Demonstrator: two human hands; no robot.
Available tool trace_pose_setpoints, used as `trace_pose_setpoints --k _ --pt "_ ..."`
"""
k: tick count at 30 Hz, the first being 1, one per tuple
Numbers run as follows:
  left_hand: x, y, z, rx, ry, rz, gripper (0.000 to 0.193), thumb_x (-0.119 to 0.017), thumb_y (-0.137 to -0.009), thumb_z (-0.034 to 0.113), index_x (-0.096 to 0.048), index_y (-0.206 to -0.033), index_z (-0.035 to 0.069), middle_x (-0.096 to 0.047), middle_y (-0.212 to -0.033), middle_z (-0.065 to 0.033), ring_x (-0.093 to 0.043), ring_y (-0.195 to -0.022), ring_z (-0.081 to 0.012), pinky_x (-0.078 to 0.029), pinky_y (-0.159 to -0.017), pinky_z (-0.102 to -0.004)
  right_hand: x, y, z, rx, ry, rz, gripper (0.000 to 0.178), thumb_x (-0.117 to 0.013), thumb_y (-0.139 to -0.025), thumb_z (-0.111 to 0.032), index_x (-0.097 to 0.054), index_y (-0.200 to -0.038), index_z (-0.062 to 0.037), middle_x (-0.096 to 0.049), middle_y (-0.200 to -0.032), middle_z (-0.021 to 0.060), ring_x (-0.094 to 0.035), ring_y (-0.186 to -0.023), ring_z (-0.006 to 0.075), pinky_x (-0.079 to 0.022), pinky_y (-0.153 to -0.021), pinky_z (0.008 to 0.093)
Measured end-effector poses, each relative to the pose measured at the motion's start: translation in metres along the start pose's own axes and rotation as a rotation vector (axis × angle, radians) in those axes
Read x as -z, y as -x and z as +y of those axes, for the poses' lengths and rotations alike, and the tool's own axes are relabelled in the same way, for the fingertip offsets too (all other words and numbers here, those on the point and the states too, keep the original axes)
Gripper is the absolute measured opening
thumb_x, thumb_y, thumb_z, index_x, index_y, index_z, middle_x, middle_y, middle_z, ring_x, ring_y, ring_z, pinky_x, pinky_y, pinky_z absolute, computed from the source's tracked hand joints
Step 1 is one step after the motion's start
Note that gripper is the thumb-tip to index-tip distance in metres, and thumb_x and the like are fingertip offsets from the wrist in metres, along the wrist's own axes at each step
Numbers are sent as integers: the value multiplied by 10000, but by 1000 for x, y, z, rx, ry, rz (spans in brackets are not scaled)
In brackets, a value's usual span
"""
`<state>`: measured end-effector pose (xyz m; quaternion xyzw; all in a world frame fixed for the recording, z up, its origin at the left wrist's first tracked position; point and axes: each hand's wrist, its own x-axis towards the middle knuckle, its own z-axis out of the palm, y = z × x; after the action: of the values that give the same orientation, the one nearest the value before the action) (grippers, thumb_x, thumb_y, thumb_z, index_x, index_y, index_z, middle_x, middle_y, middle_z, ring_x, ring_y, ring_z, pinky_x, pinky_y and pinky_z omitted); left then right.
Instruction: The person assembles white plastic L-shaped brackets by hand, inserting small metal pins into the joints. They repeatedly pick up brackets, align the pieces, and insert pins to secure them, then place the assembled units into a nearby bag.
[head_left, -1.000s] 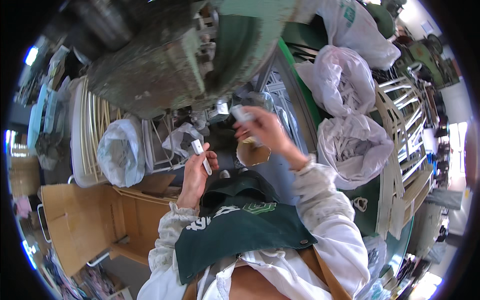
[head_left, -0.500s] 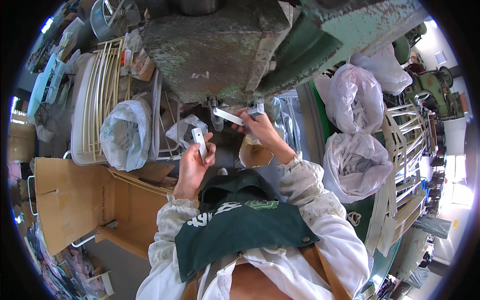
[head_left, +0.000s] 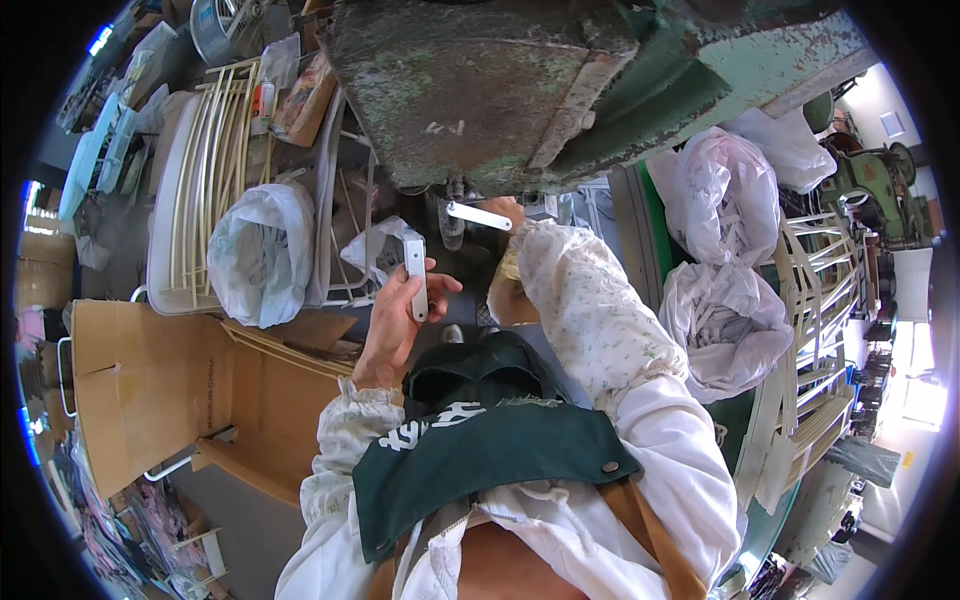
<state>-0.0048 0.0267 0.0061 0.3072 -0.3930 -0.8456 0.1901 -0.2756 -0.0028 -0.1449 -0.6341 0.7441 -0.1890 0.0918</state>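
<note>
A flat white metal strip (head_left: 418, 285) with small holes stands upright in my left hand (head_left: 396, 318), pinched at its lower part between thumb and fingers. My right hand (head_left: 508, 209) reaches forward under the front of a large worn green machine (head_left: 480, 95). A second white strip (head_left: 478, 215) with a hole near its end lies in front of that hand, its left end beside the machine's metal tooling (head_left: 454, 225). The right fingers are hidden behind this strip and the sleeve, so I cannot see what they grip.
White plastic bags of strips stand at the left (head_left: 262, 260) and right (head_left: 728, 325). An open cardboard box (head_left: 150, 400) sits at the lower left. Long pale rods (head_left: 215, 180) lean beyond the left bag. A stack of slats (head_left: 815, 350) is at the far right.
My right hand has moved forward toward the machine, and its sleeve now covers more of the view. The left hand has raised its strip slightly. The head view has shifted a little.
</note>
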Motion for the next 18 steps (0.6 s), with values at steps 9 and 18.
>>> trace_pose_setpoints --k 9,18 --pt "7 -5 -2 3 53 44 266 -386 -987 174 -482 -1212 68 -631 -960 -123 -534 -715 -110 -415 -620 -253 43 19 16 -148 -191 86 239 -648 -817 -65 -605 -1040 9 -663 -857 54 -589 -731 155 -491 -682 318" --pt "3 -13 -11 27 50 1 275 -402 -986 173 -487 -1225 63 -629 -949 -115 -528 -699 -97 -404 -597 -240 70 35 18 -257 -323 160 293 -704 -768 -50 -608 -1037 11 -663 -876 54 -581 -758 158 -487 -712 327"
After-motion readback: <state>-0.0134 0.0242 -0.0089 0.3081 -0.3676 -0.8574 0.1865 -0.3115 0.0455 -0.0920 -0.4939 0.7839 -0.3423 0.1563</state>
